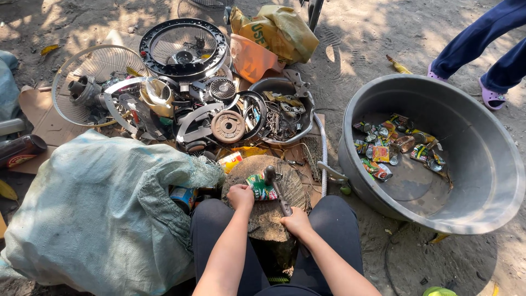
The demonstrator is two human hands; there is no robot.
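A green drink can (261, 188) lies flattened on a round wooden stump (267, 217) between my knees. My left hand (240, 196) holds the can at its left end. My right hand (296, 222) grips the handle of a hammer (276, 189), whose metal head rests on the stump just above the can. Both forearms reach forward from the bottom of the view.
A big grey basin (482, 164) at the right holds several crushed cans. A pale woven sack (98, 214) bulges at the left. Beyond the stump lie fan guards (183, 46), scrap metal and a yellow bag (279, 30). Another person's legs in blue trousers (482, 44) stand at the upper right.
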